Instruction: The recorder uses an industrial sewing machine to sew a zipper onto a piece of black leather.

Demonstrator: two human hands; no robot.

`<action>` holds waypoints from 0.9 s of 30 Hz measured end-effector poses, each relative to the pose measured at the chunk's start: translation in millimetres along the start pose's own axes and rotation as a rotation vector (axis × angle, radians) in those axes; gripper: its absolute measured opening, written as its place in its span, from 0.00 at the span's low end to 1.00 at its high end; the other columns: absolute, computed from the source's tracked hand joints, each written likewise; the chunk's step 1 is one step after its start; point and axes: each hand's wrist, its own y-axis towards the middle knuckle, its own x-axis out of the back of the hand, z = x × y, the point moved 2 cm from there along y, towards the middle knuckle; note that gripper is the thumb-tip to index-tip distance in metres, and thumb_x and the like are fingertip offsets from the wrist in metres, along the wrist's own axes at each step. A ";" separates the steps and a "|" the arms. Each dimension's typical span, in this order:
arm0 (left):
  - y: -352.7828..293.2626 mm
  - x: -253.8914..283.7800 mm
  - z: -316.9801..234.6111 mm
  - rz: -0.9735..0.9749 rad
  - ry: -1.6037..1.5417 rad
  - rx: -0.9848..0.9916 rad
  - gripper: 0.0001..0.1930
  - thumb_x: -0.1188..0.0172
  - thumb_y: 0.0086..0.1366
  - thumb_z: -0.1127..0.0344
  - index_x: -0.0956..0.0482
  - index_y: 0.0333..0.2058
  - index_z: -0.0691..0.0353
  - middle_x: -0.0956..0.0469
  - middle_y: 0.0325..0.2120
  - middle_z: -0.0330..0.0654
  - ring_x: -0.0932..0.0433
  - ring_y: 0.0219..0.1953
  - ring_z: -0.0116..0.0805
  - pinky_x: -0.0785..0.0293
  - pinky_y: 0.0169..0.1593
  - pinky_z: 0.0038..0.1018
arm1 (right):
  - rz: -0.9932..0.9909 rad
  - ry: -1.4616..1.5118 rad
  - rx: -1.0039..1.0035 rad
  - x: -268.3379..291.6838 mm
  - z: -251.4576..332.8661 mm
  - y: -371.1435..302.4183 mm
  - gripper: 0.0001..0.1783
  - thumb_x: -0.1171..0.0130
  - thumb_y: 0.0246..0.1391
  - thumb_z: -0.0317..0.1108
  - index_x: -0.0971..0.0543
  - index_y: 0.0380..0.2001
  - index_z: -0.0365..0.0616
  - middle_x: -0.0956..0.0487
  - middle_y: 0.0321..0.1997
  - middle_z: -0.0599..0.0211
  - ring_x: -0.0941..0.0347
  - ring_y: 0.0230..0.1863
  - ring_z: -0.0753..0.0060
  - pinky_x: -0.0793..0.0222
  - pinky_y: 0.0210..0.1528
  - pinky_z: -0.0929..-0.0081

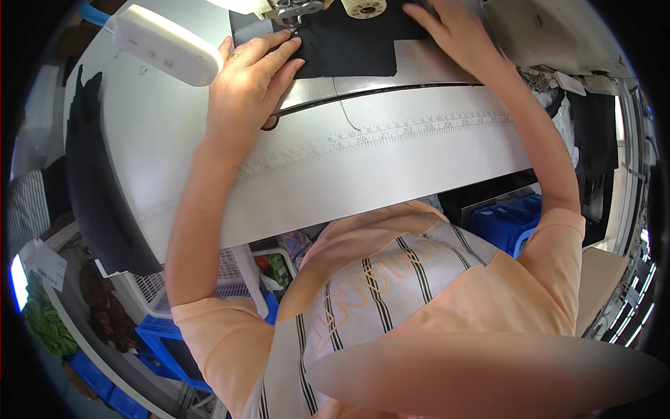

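Note:
Black fabric lies flat on the bed of a sewing machine, beneath the presser foot. My left hand rests on the fabric's left part, fingers stretched out, the fingertips right beside the foot. At the fabric's right end is my right hand, its fingers apart and partly cut off by the top edge. Whether its fingertips touch the cloth, I cannot tell. A loose dark thread trails from the fabric's near edge onto the table.
The white tabletop carries a printed ruler scale. A white lamp-like bar reaches in from upper left. Dark cloth hangs over the table's left edge. Below stand a white basket and blue bins. The machine body stands at right.

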 end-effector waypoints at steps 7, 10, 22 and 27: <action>-3.5 0.9 6.6 0.052 -0.029 0.066 0.10 0.39 0.63 0.67 0.17 0.43 0.54 0.19 0.43 0.32 0.20 0.41 0.36 0.45 0.64 0.55 | 0.093 -0.179 -0.148 -10.4 -42.7 31.7 0.15 0.42 0.56 0.37 0.22 0.39 0.35 0.19 0.34 0.51 0.22 0.27 0.51 0.26 0.34 0.60; -4.5 2.8 4.1 0.053 -0.046 0.086 0.10 0.40 0.64 0.68 0.17 0.43 0.54 0.19 0.43 0.32 0.20 0.43 0.35 0.47 0.64 0.58 | 0.206 -0.231 -0.199 -0.9 -52.7 40.6 0.14 0.41 0.54 0.37 0.22 0.37 0.36 0.19 0.33 0.51 0.22 0.27 0.50 0.26 0.33 0.60; -7.3 19.2 -0.2 -0.036 0.105 0.062 0.10 0.40 0.61 0.74 0.17 0.42 0.59 0.19 0.44 0.35 0.21 0.45 0.38 0.34 0.52 0.33 | 0.506 0.315 -0.781 81.2 48.5 -100.8 0.18 0.39 0.53 0.34 0.32 0.17 0.38 0.35 0.10 0.68 0.39 0.13 0.80 0.46 0.19 0.75; -10.3 11.7 -8.3 -0.005 0.039 0.065 0.14 0.32 0.56 0.66 0.17 0.41 0.62 0.19 0.44 0.37 0.21 0.43 0.37 0.29 0.47 0.32 | 0.504 0.122 -0.611 93.6 57.6 -95.2 0.17 0.35 0.53 0.37 0.27 0.20 0.38 0.35 0.10 0.69 0.44 0.12 0.77 0.48 0.19 0.75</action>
